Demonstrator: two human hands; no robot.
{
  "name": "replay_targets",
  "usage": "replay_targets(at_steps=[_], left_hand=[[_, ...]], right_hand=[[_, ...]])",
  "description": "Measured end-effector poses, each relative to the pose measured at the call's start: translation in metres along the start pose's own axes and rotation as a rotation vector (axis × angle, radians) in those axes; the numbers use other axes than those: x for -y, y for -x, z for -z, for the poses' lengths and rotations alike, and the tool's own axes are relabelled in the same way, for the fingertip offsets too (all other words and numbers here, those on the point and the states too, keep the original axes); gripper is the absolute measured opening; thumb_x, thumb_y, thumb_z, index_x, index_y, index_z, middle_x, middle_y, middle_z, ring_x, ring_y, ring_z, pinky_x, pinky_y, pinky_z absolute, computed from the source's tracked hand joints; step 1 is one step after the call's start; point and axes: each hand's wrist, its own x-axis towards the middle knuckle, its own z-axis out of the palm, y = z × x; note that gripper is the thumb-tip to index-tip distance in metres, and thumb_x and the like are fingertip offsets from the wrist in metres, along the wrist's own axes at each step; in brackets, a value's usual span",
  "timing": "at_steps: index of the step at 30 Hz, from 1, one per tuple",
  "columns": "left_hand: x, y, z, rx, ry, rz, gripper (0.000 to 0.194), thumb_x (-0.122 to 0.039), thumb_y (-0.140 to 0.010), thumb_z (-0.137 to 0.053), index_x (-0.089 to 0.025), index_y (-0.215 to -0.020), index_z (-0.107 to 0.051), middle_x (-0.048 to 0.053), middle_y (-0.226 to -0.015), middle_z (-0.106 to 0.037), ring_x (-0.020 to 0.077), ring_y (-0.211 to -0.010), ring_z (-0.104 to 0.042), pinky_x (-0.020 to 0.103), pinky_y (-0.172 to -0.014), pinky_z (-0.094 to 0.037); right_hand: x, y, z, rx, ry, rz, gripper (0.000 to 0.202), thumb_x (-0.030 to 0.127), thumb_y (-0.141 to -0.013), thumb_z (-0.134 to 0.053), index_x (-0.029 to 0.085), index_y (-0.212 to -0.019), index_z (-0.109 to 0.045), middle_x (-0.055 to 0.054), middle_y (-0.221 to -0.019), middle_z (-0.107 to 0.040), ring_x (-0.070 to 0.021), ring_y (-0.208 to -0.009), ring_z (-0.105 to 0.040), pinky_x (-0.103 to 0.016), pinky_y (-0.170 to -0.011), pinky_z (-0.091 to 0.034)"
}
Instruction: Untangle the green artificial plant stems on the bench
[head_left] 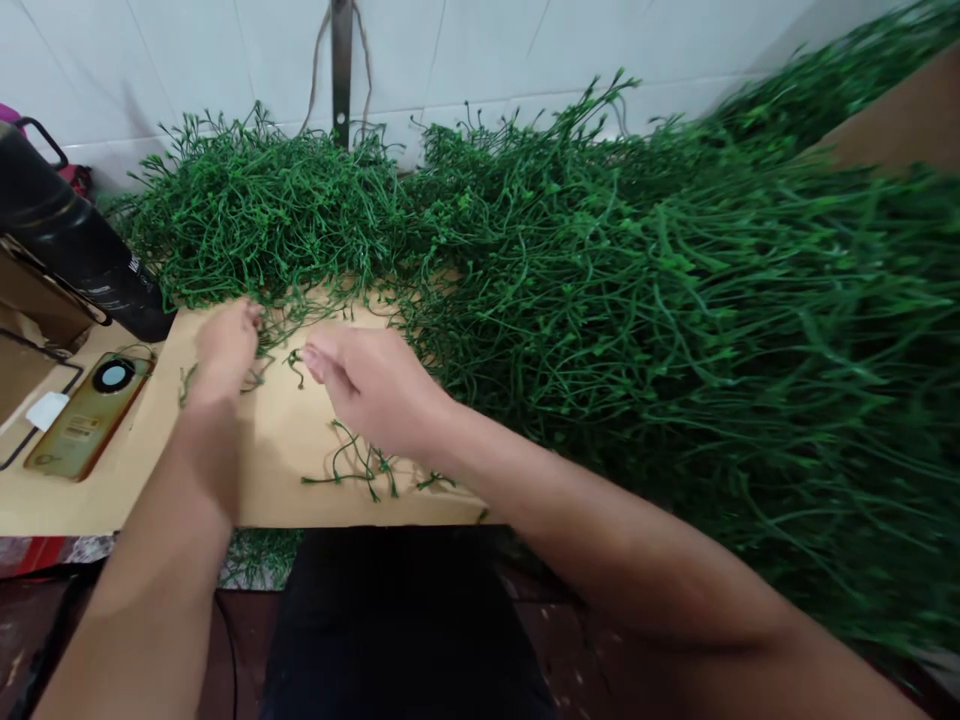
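Note:
Thin green plastic stems (277,215) lie in a tangled heap along the back of the tan board (277,440), and a much larger pile (675,290) fills the right side. My left hand (229,345) is closed at the near edge of the heap, with stems beside its fingertips; what it holds, if anything, is hidden. My right hand (367,380) is pinched shut just above the board, a short green stem piece (298,368) at its fingertips. A few loose stems (360,465) lie on the board below my right hand.
At the left, a black bottle (82,235) leans over the board beside a phone (90,415) lying face down. An open cardboard box (37,300) stands at the far left. Behind the heap, a metal strip (341,70) runs up the white wall (480,50).

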Motion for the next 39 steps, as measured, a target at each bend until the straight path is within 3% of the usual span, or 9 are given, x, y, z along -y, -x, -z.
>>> replay_targets(at_steps=[4, 8, 13, 16, 24, 29, 32, 36, 39], left_hand=[[0.016, 0.001, 0.001, -0.076, 0.108, 0.031, 0.027, -0.032, -0.085, -0.037, -0.017, -0.077, -0.058, 0.005, -0.075, -0.062, 0.0175, -0.071, -0.055, 0.029, -0.069, -0.041], [0.001, 0.005, -0.001, -0.09, 0.206, -0.082, 0.027, -0.033, -0.083, -0.04, -0.015, -0.075, -0.06, 0.004, -0.076, -0.062, 0.0164, -0.074, -0.055, 0.027, -0.071, -0.042], [-0.001, 0.0, -0.001, -0.223, 0.194, -0.181, 0.026, -0.031, -0.082, -0.043, -0.015, -0.075, -0.061, 0.006, -0.078, -0.058, 0.0173, -0.08, -0.054, 0.029, -0.079, -0.043], [0.007, -0.002, -0.001, -0.296, 0.214, -0.197, 0.027, -0.032, -0.083, -0.043, -0.015, -0.074, -0.061, 0.006, -0.079, -0.057, 0.0179, -0.082, -0.054, 0.031, -0.081, -0.043], [0.007, 0.001, 0.006, -0.379, 0.139, -0.123, 0.023, -0.021, -0.074, -0.051, -0.017, -0.093, -0.064, 0.007, -0.091, -0.053, 0.0204, -0.091, -0.052, 0.035, -0.088, -0.041], [-0.005, 0.011, 0.013, -0.345, 0.092, -0.217, 0.045, -0.009, -0.066, -0.051, -0.017, -0.109, -0.06, 0.008, -0.104, -0.05, 0.023, -0.105, -0.049, 0.035, -0.097, -0.037], [-0.009, 0.013, 0.011, -0.244, 0.043, -0.257, 0.04, -0.015, -0.07, -0.051, -0.016, -0.109, -0.06, 0.009, -0.103, -0.052, 0.0245, -0.105, -0.05, 0.035, -0.096, -0.038], [-0.006, 0.009, 0.008, -0.154, -0.047, -0.111, 0.034, -0.033, -0.072, -0.06, -0.015, -0.101, -0.062, 0.012, -0.098, -0.055, 0.0305, -0.104, -0.051, 0.041, -0.095, -0.038], [-0.006, 0.01, 0.017, -0.066, -0.019, 0.006, 0.04, -0.038, -0.068, -0.066, -0.016, -0.101, -0.061, 0.009, -0.081, -0.058, 0.0294, -0.092, -0.056, 0.042, -0.086, -0.043]], right_hand=[[-0.005, 0.013, 0.024, -0.084, -0.082, 0.032, 0.026, 0.02, -0.088, -0.04, 0.017, -0.062, -0.041, 0.003, -0.057, -0.038, -0.0063, -0.054, -0.03, -0.024, -0.056, -0.022], [-0.034, 0.011, 0.035, -0.134, -0.222, -0.04, 0.027, 0.018, -0.087, -0.042, 0.015, -0.062, -0.049, 0.004, -0.054, -0.035, -0.0057, -0.053, -0.031, -0.023, -0.055, -0.025], [-0.044, 0.013, 0.034, -0.067, -0.54, -0.125, 0.025, 0.023, -0.089, -0.042, 0.014, -0.069, -0.053, 0.007, -0.051, -0.03, -0.0039, -0.046, -0.026, -0.022, -0.048, -0.022], [-0.041, 0.011, 0.031, -0.001, -0.67, -0.178, 0.021, 0.02, -0.089, -0.043, 0.014, -0.07, -0.052, 0.005, -0.055, -0.04, -0.0028, -0.045, -0.033, -0.02, -0.045, -0.026], [-0.044, 0.009, 0.029, 0.006, -0.603, -0.114, 0.01, 0.015, -0.081, -0.05, 0.013, -0.078, -0.059, 0.001, -0.066, -0.053, -0.0046, -0.056, -0.047, -0.02, -0.058, -0.042], [-0.049, 0.008, 0.023, -0.056, -0.429, -0.06, 0.015, 0.021, -0.082, -0.049, 0.014, -0.072, -0.057, 0.001, -0.065, -0.051, -0.0076, -0.062, -0.048, -0.024, -0.061, -0.04], [-0.05, 0.006, 0.017, -0.121, -0.231, -0.016, 0.018, 0.022, -0.082, -0.048, 0.014, -0.067, -0.054, 0.001, -0.062, -0.047, -0.0078, -0.063, -0.043, -0.024, -0.06, -0.035], [-0.048, 0.002, 0.008, -0.196, -0.112, 0.022, 0.015, 0.021, -0.082, -0.049, 0.015, -0.07, -0.057, 0.0, -0.07, -0.047, -0.0088, -0.069, -0.043, -0.024, -0.064, -0.035], [-0.048, -0.001, 0.003, -0.265, -0.096, 0.015, 0.01, 0.02, -0.08, -0.051, 0.015, -0.076, -0.059, -0.003, -0.079, -0.047, -0.0107, -0.076, -0.044, -0.025, -0.067, -0.037]])
